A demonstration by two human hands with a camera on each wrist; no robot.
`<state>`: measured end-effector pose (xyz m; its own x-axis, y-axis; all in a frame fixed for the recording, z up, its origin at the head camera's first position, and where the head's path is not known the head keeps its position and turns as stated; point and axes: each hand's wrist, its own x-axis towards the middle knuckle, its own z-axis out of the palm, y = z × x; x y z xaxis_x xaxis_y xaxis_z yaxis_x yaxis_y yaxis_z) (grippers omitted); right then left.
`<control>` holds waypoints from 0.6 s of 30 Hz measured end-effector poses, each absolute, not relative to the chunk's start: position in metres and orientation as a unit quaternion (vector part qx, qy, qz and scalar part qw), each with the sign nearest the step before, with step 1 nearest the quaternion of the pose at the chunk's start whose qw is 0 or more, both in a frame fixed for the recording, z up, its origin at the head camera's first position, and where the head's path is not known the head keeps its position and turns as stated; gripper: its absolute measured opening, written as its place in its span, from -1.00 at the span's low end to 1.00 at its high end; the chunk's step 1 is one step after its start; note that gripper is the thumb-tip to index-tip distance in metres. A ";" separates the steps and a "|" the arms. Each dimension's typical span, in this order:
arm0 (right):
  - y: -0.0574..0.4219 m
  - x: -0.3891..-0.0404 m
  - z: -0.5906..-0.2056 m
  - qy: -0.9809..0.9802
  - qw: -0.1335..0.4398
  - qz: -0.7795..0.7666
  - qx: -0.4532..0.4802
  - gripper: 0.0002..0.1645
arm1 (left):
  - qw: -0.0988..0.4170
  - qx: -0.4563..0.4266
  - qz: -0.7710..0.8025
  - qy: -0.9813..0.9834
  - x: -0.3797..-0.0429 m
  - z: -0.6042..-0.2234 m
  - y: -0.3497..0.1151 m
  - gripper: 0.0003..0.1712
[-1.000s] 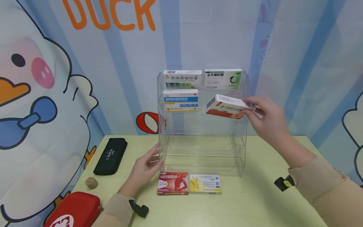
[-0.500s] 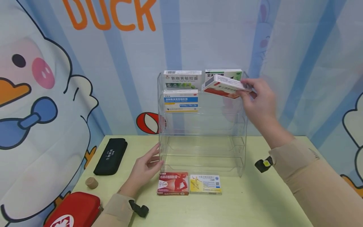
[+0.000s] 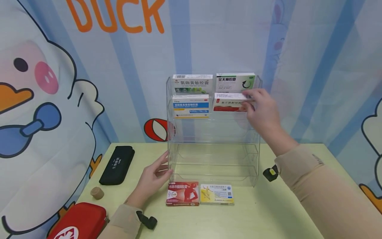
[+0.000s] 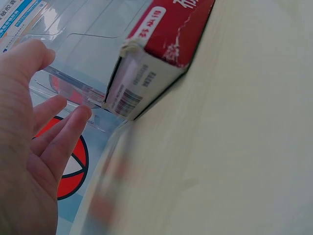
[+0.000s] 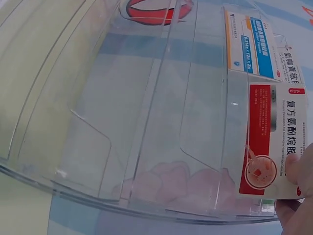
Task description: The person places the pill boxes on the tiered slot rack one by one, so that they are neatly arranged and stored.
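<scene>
My right hand [image 3: 264, 109] pinches the right end of a white and red medicine box [image 3: 228, 102], at the second tier of a clear acrylic display rack [image 3: 213, 169]. In the right wrist view, the box's red and white front [image 5: 269, 139] shows, thumb on its face. Left of it sits a blue, white and yellow medicine box [image 3: 191, 107]. On the top tier are a white and green box [image 3: 192, 83] and another green-cornered box [image 3: 232, 82], partly covered by my right fingers. My left hand [image 3: 153, 179] rests against the rack's lower left side, fingers loosely extended.
A red medicine box [image 3: 182, 193] and a yellow and white one [image 3: 217, 194] lie before the rack. To the left are a black zip case [image 3: 117, 165], a small wooden cylinder [image 3: 96, 193] and a red case [image 3: 82, 219]. A printed curtain hangs behind.
My right hand has raised the white and red box, then brought it in to the second tier, turning it level and face forward. My left hand stays on the rack's side.
</scene>
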<state>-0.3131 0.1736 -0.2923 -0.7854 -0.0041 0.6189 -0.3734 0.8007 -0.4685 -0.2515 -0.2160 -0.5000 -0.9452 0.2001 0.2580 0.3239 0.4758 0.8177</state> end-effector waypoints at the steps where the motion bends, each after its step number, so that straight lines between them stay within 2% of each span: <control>1: 0.173 -0.313 -0.293 -0.900 0.307 0.293 0.104 -0.55 | 0.063 -0.151 -0.488 -0.857 -0.251 -0.500 -0.216 -0.16; 6: 0.169 -0.316 -0.297 -0.907 0.289 0.290 0.100 -0.54 | 0.065 -0.147 -0.485 -0.860 -0.251 -0.499 -0.216 -0.16; 18: 0.163 -0.313 -0.303 -0.910 0.295 0.272 0.099 -0.52 | 0.066 -0.152 -0.491 -0.855 -0.250 -0.500 -0.215 -0.16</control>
<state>-0.3134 0.1634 -0.3034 -0.8061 -0.0192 0.5915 -0.3407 0.8323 -0.4373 -0.2503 -0.2154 -0.5005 -0.9451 0.1942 0.2627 0.3247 0.4713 0.8200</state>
